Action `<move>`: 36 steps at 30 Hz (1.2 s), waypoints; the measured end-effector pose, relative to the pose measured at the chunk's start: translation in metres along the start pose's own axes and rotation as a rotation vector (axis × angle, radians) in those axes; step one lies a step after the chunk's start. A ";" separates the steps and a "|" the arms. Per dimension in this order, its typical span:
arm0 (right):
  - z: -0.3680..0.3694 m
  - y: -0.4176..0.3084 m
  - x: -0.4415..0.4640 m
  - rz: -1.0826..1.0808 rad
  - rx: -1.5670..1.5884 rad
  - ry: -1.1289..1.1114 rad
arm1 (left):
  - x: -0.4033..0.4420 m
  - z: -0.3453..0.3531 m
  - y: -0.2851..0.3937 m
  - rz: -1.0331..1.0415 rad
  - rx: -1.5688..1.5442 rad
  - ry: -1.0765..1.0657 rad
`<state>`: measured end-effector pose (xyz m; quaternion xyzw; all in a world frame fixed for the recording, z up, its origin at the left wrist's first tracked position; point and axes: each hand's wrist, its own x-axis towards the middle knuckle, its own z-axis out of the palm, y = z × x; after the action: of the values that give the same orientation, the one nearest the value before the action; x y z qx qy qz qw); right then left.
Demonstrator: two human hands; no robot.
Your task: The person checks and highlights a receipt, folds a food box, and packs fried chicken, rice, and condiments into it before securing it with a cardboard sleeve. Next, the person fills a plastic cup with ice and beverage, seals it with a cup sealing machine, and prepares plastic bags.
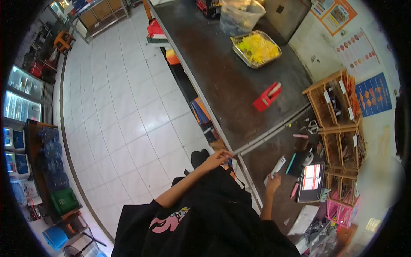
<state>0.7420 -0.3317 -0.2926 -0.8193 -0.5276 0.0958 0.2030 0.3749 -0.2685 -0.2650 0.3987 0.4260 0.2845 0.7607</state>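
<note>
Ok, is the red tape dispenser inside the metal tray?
No, the red tape dispenser sits on the dark countertop, apart from the metal tray.

The person wears a loose black top (pixel 214 222) made of plain, matte-looking cloth that falls in wide, soft folds. Its sleeves are short and roomy: the left sleeve (pixel 139 214) has a broad, straight-cut opening, and both forearms are bare below the cloth. A print (pixel 170 221) stands out against the black, with thick, rounded pink shapes like lettering and, beside them, a small cartoon-like drawing in white, yellow and dark lines; its details are too small to make out. The left hand (pixel 218 159) and right hand (pixel 273 182) are bare, with slim fingers. Beyond the top, a rounded black shoe (pixel 199 157) shows.
</note>
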 end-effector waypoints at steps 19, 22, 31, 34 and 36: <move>0.115 -0.748 0.208 -1.074 0.403 -0.712 | -0.010 -0.416 0.288 0.131 0.223 0.152; 0.106 -0.843 0.252 -1.159 0.250 -0.732 | -0.023 -0.465 0.322 0.290 0.444 0.327; -0.074 -1.054 0.543 -1.179 0.181 0.600 | -0.035 -0.669 0.176 -0.289 0.693 0.606; -0.111 -1.087 0.561 -1.041 0.041 0.652 | -0.041 -0.702 0.214 -0.791 0.768 0.544; -0.126 -1.099 0.581 -0.900 -0.052 0.584 | -0.035 -0.755 0.191 -0.697 0.853 0.451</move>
<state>0.1279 0.5606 0.3302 -0.5097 -0.7504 -0.2456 0.3418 -0.3205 0.0785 -0.3294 0.4355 0.7595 -0.1009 0.4725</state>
